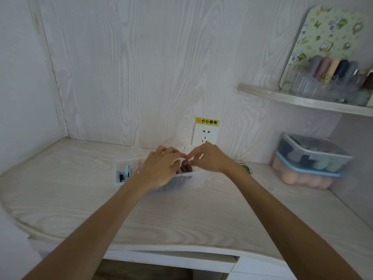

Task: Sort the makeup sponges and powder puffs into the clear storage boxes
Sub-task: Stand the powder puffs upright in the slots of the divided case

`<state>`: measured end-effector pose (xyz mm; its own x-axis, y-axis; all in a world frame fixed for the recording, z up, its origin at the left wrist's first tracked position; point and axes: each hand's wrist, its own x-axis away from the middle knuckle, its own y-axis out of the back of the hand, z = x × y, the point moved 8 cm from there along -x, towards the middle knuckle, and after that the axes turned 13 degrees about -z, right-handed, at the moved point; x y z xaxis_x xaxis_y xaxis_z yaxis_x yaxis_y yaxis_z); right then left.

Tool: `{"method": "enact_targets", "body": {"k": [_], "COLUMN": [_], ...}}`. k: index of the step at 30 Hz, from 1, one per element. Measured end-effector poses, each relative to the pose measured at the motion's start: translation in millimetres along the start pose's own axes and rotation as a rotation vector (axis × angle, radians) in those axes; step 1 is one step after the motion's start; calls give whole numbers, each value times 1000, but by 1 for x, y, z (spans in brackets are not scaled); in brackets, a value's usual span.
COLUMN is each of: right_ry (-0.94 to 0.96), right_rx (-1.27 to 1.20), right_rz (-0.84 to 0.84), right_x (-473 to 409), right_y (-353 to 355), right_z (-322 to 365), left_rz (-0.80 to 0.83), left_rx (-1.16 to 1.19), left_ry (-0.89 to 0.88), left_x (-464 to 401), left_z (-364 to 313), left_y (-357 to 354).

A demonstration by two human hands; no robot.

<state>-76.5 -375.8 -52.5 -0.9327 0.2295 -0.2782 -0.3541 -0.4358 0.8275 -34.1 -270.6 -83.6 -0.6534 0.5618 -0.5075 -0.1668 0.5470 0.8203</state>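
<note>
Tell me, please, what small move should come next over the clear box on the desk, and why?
Probably press the brown puff down into the clear box: both hands, left hand and right hand, meet over it, and it stands above the rim.

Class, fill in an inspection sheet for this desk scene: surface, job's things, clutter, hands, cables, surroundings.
Surface: pale wood-grain desk.
Job's things: clear storage box holding blue puffs and a brown sponge; stacked lidded boxes of sponges at right.
Clutter: green item behind the right wrist.
Hands: left hand reaches into the box; right hand over it, grip unclear.
Cables: nothing seen.
Surroundings: wall socket with yellow warning label; shelf with organiser.
</note>
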Motion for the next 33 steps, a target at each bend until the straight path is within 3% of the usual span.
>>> {"method": "enact_targets", "body": {"k": [3,5,8,11,16,23,26,30,33], "right_ry": [-159,-290,-472,-443,-527,-574,-592,-530,-374], "right_rx": [-145,31,344,343,250,252,269,95,-138], "right_rz": [-136,-248,-133,-12,-55,-7,36,-48,-169], "right_x": [3,5,21,33,29,34,35,32,23], "right_y": [33,53,48,24,21,25,27,37,46], "right_z": [-37,-84,-148,-175,-185,-184,-183,-159,-113], "left_rz": [13,-7,-16,-14,-93,-30,10,3,-4], "left_rx": [5,-4,-25,-17,81,75,141,228,259], "left_ry": [-48,-60,-53,15,185,120,185,249,232], "left_x": [-1,1,4,2,-6,-11,-13,-16,-14], "left_z": [-7,-6,-2,-3,-1,-11,-5,-6,-8], "left_y": [-7,-8,-7,-5,-2,-13,-18,-21,-22]}}
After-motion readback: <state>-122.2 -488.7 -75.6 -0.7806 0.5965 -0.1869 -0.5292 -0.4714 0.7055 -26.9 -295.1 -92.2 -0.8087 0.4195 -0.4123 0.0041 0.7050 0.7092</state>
